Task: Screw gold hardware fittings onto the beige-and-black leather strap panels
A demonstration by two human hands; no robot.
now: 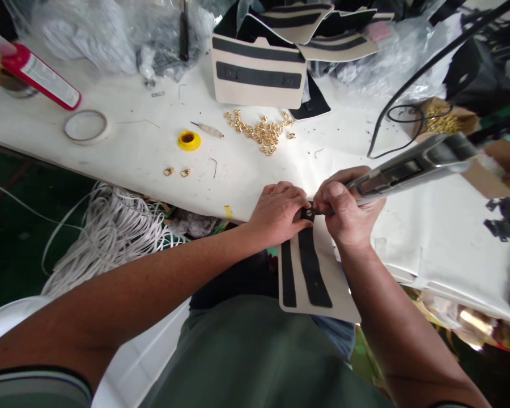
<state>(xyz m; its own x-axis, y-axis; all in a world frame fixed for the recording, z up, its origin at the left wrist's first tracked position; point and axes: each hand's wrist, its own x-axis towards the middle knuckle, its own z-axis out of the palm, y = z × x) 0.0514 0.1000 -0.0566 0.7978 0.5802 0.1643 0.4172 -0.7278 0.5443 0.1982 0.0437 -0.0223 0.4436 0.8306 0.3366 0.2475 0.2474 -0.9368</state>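
The left hand point(278, 212) pinches the top of a striped beige panel point(318, 286) hanging just below both hands. The right hand point(347, 220) clenches a metal tool point(412, 167), its tip between the hands.

No legible text found. The red tube point(39, 75) at the table's far left carries a white label with dark print, too small and blurred to read. The other things in view show no readable brand, number or sign.
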